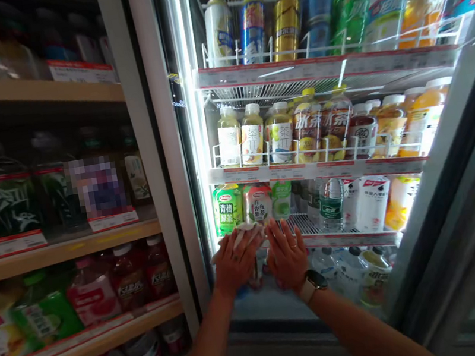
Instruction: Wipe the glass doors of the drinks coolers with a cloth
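My left hand (234, 261) presses a crumpled whitish cloth (249, 235) against the glass door (267, 308) of a lit drinks cooler, with the cloth bunched under and beyond its fingers. Just to the right, my right hand (286, 254) lies flat on the same glass, fingers stretched out and nothing held in it. A watch (314, 282) is on the right wrist. Faint reflections of the hands show in the glass. Behind the fingertips, inside the cooler, stand a green tea carton (228, 208) and a red-and-white carton (257, 202).
Cooler shelves hold cans (253, 30), tea bottles (251, 133) and a water bottle (330, 204). A dark metal door frame (461, 196) slants along the right. To the left, beyond a grey post (139, 127), a wooden shelf (64, 253) carries more bottled drinks.
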`<action>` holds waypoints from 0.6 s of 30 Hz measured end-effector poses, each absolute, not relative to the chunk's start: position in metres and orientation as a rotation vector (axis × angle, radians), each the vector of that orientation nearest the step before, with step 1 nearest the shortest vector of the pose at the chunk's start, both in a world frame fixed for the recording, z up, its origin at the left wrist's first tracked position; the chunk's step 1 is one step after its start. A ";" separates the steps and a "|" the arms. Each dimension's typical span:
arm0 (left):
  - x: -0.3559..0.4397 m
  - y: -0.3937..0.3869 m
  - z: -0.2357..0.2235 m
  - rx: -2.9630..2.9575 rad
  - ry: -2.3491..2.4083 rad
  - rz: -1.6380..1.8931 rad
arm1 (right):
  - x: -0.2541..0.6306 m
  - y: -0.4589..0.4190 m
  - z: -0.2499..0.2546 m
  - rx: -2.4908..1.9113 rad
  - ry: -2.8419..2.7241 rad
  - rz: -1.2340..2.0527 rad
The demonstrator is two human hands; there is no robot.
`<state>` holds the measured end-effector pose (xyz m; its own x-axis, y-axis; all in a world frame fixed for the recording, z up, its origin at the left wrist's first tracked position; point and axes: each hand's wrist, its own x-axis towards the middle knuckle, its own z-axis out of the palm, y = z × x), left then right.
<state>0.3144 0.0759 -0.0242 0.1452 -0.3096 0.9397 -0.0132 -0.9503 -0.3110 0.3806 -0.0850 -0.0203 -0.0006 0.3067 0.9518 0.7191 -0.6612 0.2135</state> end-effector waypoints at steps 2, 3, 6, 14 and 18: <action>0.310 0.086 -0.021 -2.204 0.134 -1.985 | 0.381 -0.085 -0.021 -1.960 -1.058 -1.697; 0.309 0.088 -0.019 -2.214 0.040 -2.044 | 0.381 -0.085 -0.021 -1.964 -1.059 -1.694; 0.309 0.084 -0.020 -2.256 -0.071 -2.133 | 0.380 -0.084 -0.021 -1.965 -1.069 -1.692; 0.310 0.045 -0.034 -2.471 0.150 -1.997 | 0.382 -0.087 -0.020 -1.947 -1.114 -1.647; 0.306 0.036 -0.028 -2.636 0.139 -2.019 | 0.363 -0.095 -0.009 -1.987 -1.156 -1.487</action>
<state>0.3062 0.0361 -0.0283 0.2643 0.0440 0.9634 -0.1753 -0.9801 0.0929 0.3632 -0.0945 -0.0091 0.0914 0.3746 0.9227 0.8018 -0.5771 0.1549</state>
